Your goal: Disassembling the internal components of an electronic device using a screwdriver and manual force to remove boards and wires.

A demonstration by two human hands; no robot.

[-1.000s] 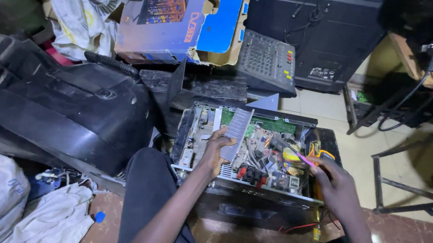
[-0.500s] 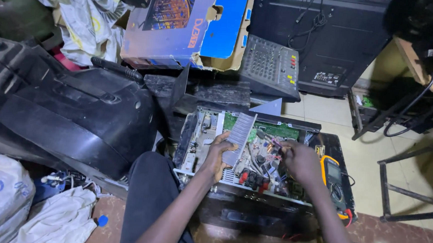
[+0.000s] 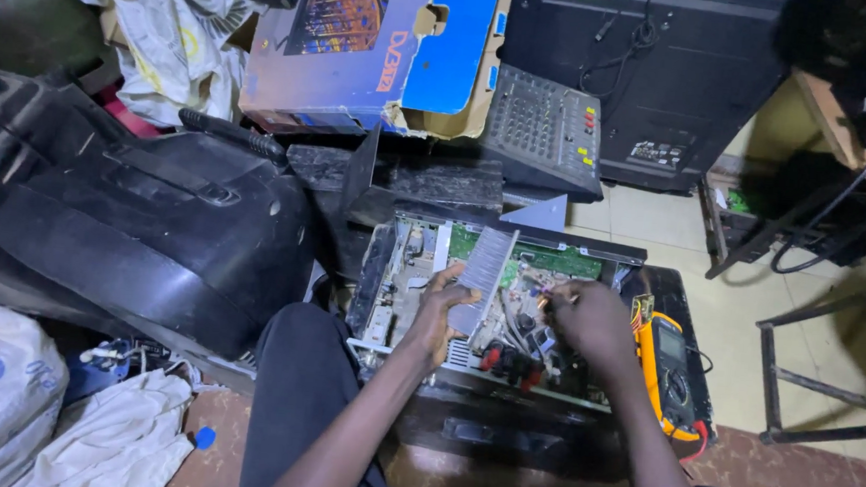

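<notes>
An opened electronic unit (image 3: 421, 273) lies in front of me with its green circuit board (image 3: 552, 261), wires and a finned grey heat sink (image 3: 486, 272) exposed. My left hand (image 3: 441, 309) grips the near end of the heat sink. My right hand (image 3: 588, 323) hovers over the board's right part, its fingers pinched on a thin probe whose tip points at the components. A yellow and black multimeter (image 3: 671, 368) rests just right of that hand on the unit's edge.
A big black plastic casing (image 3: 134, 225) fills the left. Behind the unit are a blue cardboard box (image 3: 385, 40), a grey mixer console (image 3: 545, 130) and a black cabinet (image 3: 684, 78). White sacks (image 3: 3, 398) lie lower left; a metal frame (image 3: 806, 377) stands on the right.
My right hand has moved left from the unit's right edge to over the board, uncovering the multimeter. My left hand has stayed on the heat sink.
</notes>
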